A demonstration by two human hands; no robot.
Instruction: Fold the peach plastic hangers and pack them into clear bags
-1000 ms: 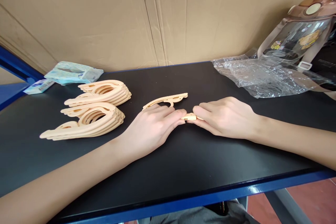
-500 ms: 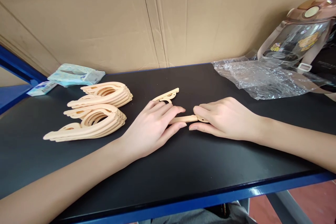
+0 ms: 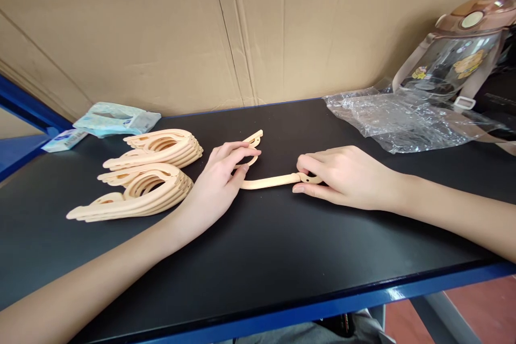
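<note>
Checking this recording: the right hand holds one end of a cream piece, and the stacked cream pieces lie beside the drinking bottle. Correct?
Not quite. The head view shows the stacked cream pieces at left, near the light-blue packet, not beside the drinking bottle. The right hand does hold one end of a cream piece.

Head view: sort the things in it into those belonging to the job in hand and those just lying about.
Belongs to the job:
long beige piece, at the right hand
looped beige piece, at the left hand
near beige stack, probably
far beige stack, probably

Apparently just lying about:
light blue packet
smaller packet
clear plastic film
clear bottle with strap
</note>
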